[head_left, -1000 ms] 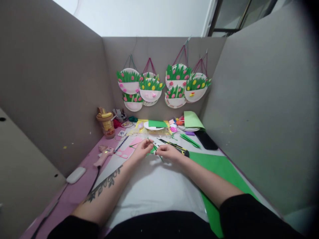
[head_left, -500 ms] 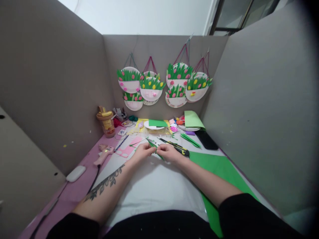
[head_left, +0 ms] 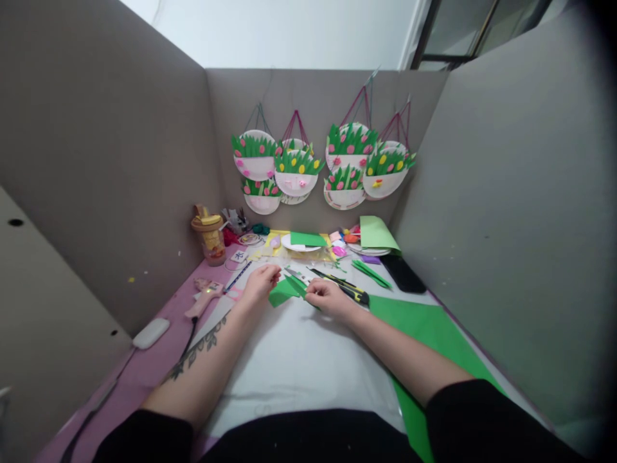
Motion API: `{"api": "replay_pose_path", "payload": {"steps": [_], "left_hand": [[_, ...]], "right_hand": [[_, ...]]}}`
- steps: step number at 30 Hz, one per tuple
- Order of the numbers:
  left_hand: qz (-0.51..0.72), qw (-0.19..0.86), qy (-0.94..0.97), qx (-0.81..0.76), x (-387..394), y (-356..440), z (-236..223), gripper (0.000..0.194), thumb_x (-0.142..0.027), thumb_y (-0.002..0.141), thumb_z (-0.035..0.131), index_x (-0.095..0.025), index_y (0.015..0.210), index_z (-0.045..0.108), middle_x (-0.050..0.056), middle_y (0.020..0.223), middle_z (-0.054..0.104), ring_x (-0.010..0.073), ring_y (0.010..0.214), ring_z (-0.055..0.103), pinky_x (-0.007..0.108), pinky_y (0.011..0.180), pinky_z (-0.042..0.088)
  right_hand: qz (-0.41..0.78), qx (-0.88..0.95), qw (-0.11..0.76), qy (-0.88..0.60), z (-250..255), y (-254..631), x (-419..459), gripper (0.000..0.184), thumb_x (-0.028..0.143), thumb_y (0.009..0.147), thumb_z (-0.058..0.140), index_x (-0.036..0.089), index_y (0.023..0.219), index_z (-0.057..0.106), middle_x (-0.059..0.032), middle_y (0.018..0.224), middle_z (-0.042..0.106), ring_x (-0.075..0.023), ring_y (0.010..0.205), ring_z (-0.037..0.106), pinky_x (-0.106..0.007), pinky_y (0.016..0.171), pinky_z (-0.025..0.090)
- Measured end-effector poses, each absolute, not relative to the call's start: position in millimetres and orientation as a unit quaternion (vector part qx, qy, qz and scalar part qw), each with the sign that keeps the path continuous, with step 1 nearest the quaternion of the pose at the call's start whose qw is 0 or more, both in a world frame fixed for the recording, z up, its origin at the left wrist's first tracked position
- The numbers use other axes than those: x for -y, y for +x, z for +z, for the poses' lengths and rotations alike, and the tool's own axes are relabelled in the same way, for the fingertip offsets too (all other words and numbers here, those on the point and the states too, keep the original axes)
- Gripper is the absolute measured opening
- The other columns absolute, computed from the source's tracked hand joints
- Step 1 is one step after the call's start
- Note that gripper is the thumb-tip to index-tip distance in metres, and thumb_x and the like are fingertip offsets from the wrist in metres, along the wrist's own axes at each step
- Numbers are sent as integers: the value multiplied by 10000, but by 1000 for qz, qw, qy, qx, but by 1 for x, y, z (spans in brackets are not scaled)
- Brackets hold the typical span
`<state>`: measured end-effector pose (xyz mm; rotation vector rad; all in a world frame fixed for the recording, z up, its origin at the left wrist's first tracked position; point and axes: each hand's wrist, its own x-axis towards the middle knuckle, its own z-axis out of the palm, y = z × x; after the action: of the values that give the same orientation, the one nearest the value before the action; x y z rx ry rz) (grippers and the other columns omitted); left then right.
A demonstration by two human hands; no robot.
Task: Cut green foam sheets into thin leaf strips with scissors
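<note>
My right hand point(head_left: 328, 298) pinches green paper point(head_left: 297, 285), its folded, pointed pieces spreading out from the fingertips over the white table cover. To its left my left hand point(head_left: 261, 283) is raised, apart from the paper, its fingers curled together. Whether anything small sits in those fingers I cannot make out. Another flap of green paper point(head_left: 282, 294) shows between the two hands; I cannot tell if it joins the held piece. Just beyond the paper is a metal blade point(head_left: 293, 273), probably scissors. Next to my right hand lies a black and yellow utility knife point(head_left: 355, 294).
Green sheets point(head_left: 409, 321) lie at right, with a black phone point(head_left: 403, 273) and green strips point(head_left: 371, 274) behind. On the left are a pink glue gun point(head_left: 205, 300) and a lidded cup point(head_left: 211, 241). Paper-plate baskets point(head_left: 296, 180) hang on the back panel.
My left hand has let go of the green paper and moved up and left. The paper in my right hand has opened out, showing a wider green flap.
</note>
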<state>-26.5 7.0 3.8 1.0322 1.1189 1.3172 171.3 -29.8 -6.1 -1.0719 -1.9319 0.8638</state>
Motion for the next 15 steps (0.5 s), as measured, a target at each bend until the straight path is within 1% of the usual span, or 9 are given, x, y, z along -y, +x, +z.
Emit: {"api": "replay_pose_path", "payload": {"steps": [3, 6, 8, 11, 13, 15], "left_hand": [[556, 523, 435, -478, -7, -31, 5, 226, -381, 640, 632, -167, 676, 571, -16, 619, 533, 87, 559, 475, 193, 503, 331], [514, 533, 499, -450, 4, -21, 4, 331, -468, 651, 650, -165, 773, 595, 10, 736, 586, 106, 630, 520, 198, 515, 364], [462, 532, 567, -426, 13, -10, 0, 371, -503, 647, 655, -156, 762, 596, 7, 695, 577, 117, 609, 518, 216, 508, 377], [410, 501, 631, -428, 20, 0, -7, 355, -485, 639, 670, -142, 681, 587, -6, 595, 548, 106, 536, 481, 226, 491, 351], [408, 501, 626, -437, 19, 0, -9, 328, -451, 639, 678, -142, 629, 568, -11, 555, 534, 90, 495, 449, 224, 480, 327], [420, 535, 589, -436, 17, -4, -8, 324, -430, 638, 684, -147, 588, 534, -17, 523, 511, 75, 462, 415, 219, 460, 299]], "right_hand": [[363, 706, 391, -466, -10, 172, 27, 158, 308, 697, 573, 176, 611, 562, 18, 622, 507, -111, 588, 458, -216, 548, 360], [374, 679, 413, -479, -12, 173, 25, 189, 347, 700, 567, 182, 615, 531, 38, 570, 467, -102, 548, 424, -213, 527, 343], [367, 687, 414, -471, -12, 173, 25, 197, 343, 706, 560, 181, 602, 518, 39, 572, 464, -101, 553, 422, -214, 537, 344], [341, 719, 400, -455, -11, 172, 27, 191, 316, 721, 550, 172, 595, 538, 21, 620, 491, -110, 602, 451, -221, 574, 358], [332, 736, 396, -438, -9, 171, 29, 177, 302, 732, 551, 170, 615, 564, 9, 664, 509, -115, 633, 469, -227, 600, 366], [334, 741, 405, -419, -7, 171, 30, 166, 299, 742, 554, 171, 641, 580, 2, 698, 521, -120, 657, 482, -234, 623, 373]]}}
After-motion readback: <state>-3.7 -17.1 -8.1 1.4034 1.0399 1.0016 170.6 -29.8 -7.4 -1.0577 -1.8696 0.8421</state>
